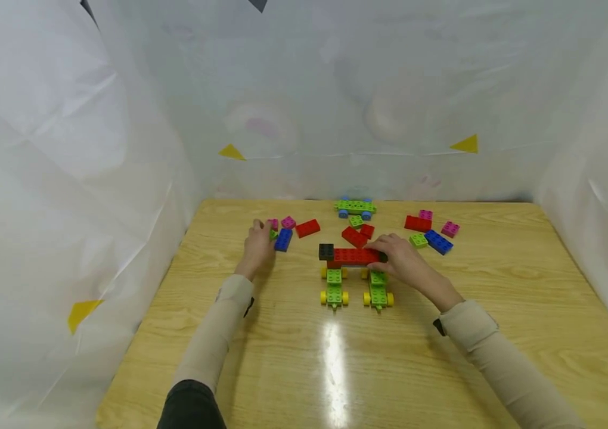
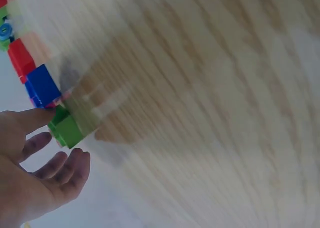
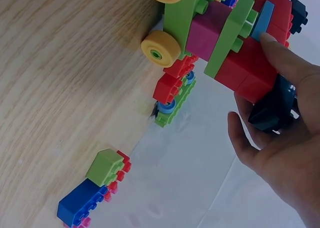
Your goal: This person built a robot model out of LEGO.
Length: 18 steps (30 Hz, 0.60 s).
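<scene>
My right hand (image 1: 403, 262) grips the right end of a brick-built vehicle, thumb against its long red beam (image 1: 354, 257). A black brick (image 1: 326, 251) tops the beam's left end; another black brick (image 3: 275, 105) lies by the right palm. Below the beam are two green wheeled bases (image 1: 334, 292) with yellow wheels (image 3: 161, 48); purple, green and blue bricks show between. At the far left, my left hand (image 1: 257, 247) has thumb and fingers spread around a small green brick (image 2: 66, 128) on the table, thumb tip at its edge. A blue brick (image 1: 284, 239) lies beside it.
Pink bricks (image 1: 288, 222) and a red brick (image 1: 307, 228) lie near the left hand. At the back stands a green base with blue wheels (image 1: 354, 207). Red, pink, green and blue bricks (image 1: 438, 242) sit to the right. White sheeting (image 1: 336, 107) surrounds the wooden table (image 1: 282, 357).
</scene>
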Tool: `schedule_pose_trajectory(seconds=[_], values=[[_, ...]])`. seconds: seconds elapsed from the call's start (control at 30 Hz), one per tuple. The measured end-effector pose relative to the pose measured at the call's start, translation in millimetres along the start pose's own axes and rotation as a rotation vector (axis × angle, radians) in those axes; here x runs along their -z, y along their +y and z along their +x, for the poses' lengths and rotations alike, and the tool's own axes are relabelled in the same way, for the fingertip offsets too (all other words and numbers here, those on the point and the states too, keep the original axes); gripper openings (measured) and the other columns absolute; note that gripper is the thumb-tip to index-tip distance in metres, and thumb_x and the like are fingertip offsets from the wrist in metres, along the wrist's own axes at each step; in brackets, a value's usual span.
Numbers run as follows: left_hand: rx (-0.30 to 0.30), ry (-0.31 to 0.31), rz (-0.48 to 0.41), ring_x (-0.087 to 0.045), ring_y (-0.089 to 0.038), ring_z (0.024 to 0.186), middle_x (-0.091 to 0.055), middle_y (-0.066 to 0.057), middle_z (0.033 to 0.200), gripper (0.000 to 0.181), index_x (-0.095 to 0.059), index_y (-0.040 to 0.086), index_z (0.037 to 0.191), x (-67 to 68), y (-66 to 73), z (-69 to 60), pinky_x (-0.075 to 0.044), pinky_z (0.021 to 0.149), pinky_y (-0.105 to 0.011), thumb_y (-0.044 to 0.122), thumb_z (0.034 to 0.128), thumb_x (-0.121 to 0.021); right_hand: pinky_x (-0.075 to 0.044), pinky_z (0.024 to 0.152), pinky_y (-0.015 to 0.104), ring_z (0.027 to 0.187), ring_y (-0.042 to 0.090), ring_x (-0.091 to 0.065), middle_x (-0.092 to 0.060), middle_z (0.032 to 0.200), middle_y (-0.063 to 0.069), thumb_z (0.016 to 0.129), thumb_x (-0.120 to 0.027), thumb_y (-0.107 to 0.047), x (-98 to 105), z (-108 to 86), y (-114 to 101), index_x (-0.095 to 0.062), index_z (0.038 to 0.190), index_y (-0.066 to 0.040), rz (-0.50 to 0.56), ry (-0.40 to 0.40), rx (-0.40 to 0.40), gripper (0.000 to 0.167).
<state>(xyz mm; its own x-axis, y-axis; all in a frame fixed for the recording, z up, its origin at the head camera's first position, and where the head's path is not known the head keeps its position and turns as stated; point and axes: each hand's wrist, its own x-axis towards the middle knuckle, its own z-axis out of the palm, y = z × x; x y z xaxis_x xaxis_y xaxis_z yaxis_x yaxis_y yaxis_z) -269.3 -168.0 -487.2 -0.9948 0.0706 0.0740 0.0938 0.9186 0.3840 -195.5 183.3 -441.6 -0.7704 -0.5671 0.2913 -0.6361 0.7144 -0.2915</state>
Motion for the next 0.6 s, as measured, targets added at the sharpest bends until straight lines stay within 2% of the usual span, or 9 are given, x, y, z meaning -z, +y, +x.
schedule_pose_trajectory(seconds=[0.13,0.23,0.33,0.43,0.53,0.6], values=[[-0.012,-0.017,0.061,-0.051,-0.038,0.106,-0.047,-0.020,0.121,0.037,-0.048,0.003,0.128,-4.6,-3.9,2.6,-0.050,0.079,-0.050,0.010,0.0944,-0.062,-0.051,0.073,0.044,0.090,0.030,-0.059,-0.066,0.100,0.011,0.077,-0.082,-0.022,-1,-0.1,1,-0.069,0.113,-0.005,0.003,-0.002,-0.004,0.042],[-0.041,-0.024,0.072,-0.050,-0.039,0.110,-0.049,-0.021,0.124,0.038,-0.046,0.002,0.129,-7.1,-6.3,4.8,-0.049,0.083,-0.053,0.009,0.0940,-0.061,-0.051,0.073,0.043,0.089,0.029,-0.059,-0.066,0.100,0.011,0.076,-0.082,-0.021,-1,-0.4,2,-0.070,0.113,-0.005,0.006,0.004,-0.006,0.042],[-0.068,-0.023,0.052,-0.051,-0.040,0.111,-0.051,-0.020,0.123,0.039,-0.044,0.000,0.129,-9.4,-9.2,7.6,-0.048,0.085,-0.054,0.008,0.0942,-0.060,-0.051,0.073,0.043,0.089,0.029,-0.059,-0.067,0.099,0.010,0.076,-0.083,-0.021,-1,-0.5,2,-0.070,0.113,-0.005,0.005,0.014,-0.009,0.042],[-0.058,-0.010,-0.003,-0.051,-0.039,0.111,-0.052,-0.019,0.123,0.041,-0.043,0.000,0.132,-10.1,-12.7,8.9,-0.048,0.085,-0.052,0.009,0.0947,-0.060,-0.051,0.074,0.044,0.089,0.029,-0.059,-0.067,0.099,0.011,0.076,-0.083,-0.020,-2,-0.3,2,-0.069,0.113,-0.004,0.012,0.023,0.001,0.042],[-0.040,0.050,-0.072,-0.051,-0.036,0.110,-0.051,-0.018,0.121,0.043,-0.043,0.001,0.131,-7.5,-12.6,6.8,-0.048,0.085,-0.049,0.007,0.0934,-0.061,-0.050,0.073,0.043,0.088,0.028,-0.058,-0.067,0.099,0.011,0.076,-0.083,-0.020,-2,-0.3,1,-0.069,0.112,-0.004,0.012,0.026,0.013,0.042],[-0.067,0.126,-0.132,-0.052,-0.035,0.107,-0.051,-0.019,0.119,0.043,-0.045,0.000,0.130,-2.1,-6.9,3.0,-0.048,0.085,-0.047,0.005,0.0913,-0.064,-0.050,0.072,0.042,0.088,0.028,-0.058,-0.067,0.099,0.010,0.076,-0.083,-0.021,-2,-0.8,1,-0.070,0.112,-0.004,0.007,0.026,0.010,0.042]])
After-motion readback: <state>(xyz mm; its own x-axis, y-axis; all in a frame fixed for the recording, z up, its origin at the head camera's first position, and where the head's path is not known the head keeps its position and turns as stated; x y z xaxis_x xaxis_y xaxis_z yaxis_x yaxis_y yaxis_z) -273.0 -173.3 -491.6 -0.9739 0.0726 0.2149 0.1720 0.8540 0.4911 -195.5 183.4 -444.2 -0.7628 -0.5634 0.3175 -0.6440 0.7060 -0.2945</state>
